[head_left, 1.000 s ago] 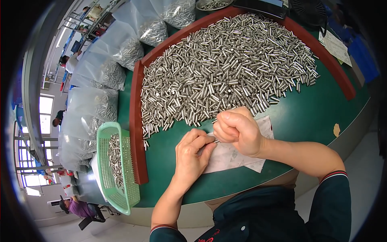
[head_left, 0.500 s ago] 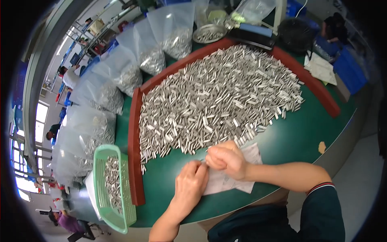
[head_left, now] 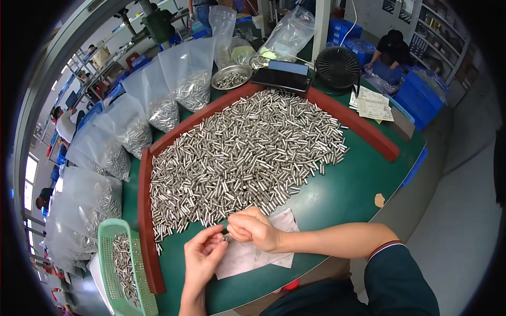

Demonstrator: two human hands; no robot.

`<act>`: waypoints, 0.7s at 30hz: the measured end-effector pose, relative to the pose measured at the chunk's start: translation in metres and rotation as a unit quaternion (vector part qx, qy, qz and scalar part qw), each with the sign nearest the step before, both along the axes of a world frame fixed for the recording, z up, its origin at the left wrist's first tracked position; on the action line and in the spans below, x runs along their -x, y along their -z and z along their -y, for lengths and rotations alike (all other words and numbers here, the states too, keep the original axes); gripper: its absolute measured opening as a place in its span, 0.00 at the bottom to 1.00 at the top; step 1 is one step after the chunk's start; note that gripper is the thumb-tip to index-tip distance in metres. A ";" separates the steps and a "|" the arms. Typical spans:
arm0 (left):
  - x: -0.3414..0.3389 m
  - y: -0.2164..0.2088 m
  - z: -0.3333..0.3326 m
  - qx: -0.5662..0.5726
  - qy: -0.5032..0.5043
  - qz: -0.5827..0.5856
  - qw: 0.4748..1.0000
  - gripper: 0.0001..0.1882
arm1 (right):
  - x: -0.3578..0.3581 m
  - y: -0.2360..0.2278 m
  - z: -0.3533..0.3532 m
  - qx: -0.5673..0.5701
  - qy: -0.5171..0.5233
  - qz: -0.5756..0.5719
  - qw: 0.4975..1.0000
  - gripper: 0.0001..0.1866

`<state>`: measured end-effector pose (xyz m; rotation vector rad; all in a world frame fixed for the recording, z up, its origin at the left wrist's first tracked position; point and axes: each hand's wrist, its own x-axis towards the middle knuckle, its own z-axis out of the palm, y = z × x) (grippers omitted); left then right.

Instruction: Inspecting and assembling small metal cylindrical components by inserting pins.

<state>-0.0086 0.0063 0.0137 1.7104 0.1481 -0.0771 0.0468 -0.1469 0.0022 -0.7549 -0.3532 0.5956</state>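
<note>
A wide heap of small silver metal pins (head_left: 242, 152) covers the green tabletop in front of me. My left hand (head_left: 201, 259) is turned partly palm up, its fingers curled around a short metal pin (head_left: 225, 238) near the thumb tip. Close beside it, my right hand (head_left: 257, 231) is closed like a fist; whatever lies inside its fingers is hidden. Both hands are over a pale, stained sheet (head_left: 282, 258) at the near edge of the heap.
Dark red rails (head_left: 145, 210) border the heap. A green basket (head_left: 105, 247) of pins stands at left, with several clear bags of pins (head_left: 192, 87) behind. Farther back are a metal bowl (head_left: 232, 77), a phone (head_left: 282, 79), a black fan (head_left: 337, 67) and papers (head_left: 374, 104). Another person sits at far right.
My head view has shifted, so the table appears lower and farther left. My left hand has rolled from knuckles up to partly palm up, showing a pin. The right hand stays closed.
</note>
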 end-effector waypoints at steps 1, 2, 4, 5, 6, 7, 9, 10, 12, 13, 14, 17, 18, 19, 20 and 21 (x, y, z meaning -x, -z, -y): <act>0.000 0.000 -0.004 0.122 0.006 -0.042 0.992 0.12 | 0.000 0.002 0.000 0.001 0.003 0.001 1.000 0.22; 0.000 0.001 -0.010 0.241 0.013 -0.084 0.967 0.11 | 0.000 0.005 0.001 -0.007 0.008 0.004 1.000 0.21; 0.000 0.004 -0.016 0.316 0.022 -0.106 0.943 0.11 | 0.001 0.007 -0.003 -0.019 0.007 0.003 1.000 0.21; -0.002 0.005 -0.017 0.345 -0.001 -0.138 0.929 0.11 | 0.000 0.008 -0.002 -0.018 0.004 0.004 1.000 0.21; 0.002 0.005 -0.021 0.371 -0.033 -0.171 0.912 0.12 | 0.002 0.007 -0.005 -0.007 0.005 0.005 1.000 0.21; 0.003 0.005 -0.021 0.380 -0.047 -0.169 0.908 0.13 | 0.003 0.006 -0.008 0.002 0.003 0.005 1.000 0.21; 0.001 0.005 -0.021 0.351 -0.051 -0.176 0.918 0.15 | 0.000 0.005 -0.007 0.006 -0.005 -0.004 1.000 0.21; -0.001 0.004 -0.022 0.345 -0.030 -0.178 0.921 0.16 | 0.000 0.000 -0.006 0.038 0.012 -0.011 0.999 0.20; -0.009 -0.001 -0.016 0.352 -0.005 -0.184 0.918 0.17 | -0.004 -0.004 0.000 0.039 0.022 -0.024 0.999 0.20; -0.010 0.001 -0.017 0.360 -0.003 -0.185 0.914 0.16 | -0.004 -0.004 0.001 0.043 0.027 -0.027 0.998 0.21; -0.012 0.002 -0.016 0.367 0.003 -0.185 0.912 0.16 | -0.005 -0.003 0.002 0.032 0.018 -0.026 0.999 0.21; -0.008 -0.001 -0.021 0.368 -0.012 -0.190 0.910 0.16 | -0.005 -0.002 -0.004 0.015 0.004 -0.023 1.000 0.22; -0.007 0.000 -0.022 0.371 -0.009 -0.188 0.909 0.15 | -0.004 -0.002 -0.005 0.016 0.003 -0.025 1.000 0.22; -0.006 0.000 -0.022 0.370 -0.015 -0.186 0.910 0.15 | -0.003 -0.002 -0.006 0.015 0.001 -0.027 1.000 0.22; -0.004 -0.001 -0.022 0.375 -0.017 -0.188 0.908 0.15 | -0.002 -0.002 -0.006 0.016 -0.001 -0.024 1.000 0.22; -0.004 0.000 -0.022 0.380 -0.016 -0.190 0.905 0.15 | -0.002 -0.002 -0.005 0.018 -0.001 -0.023 1.000 0.22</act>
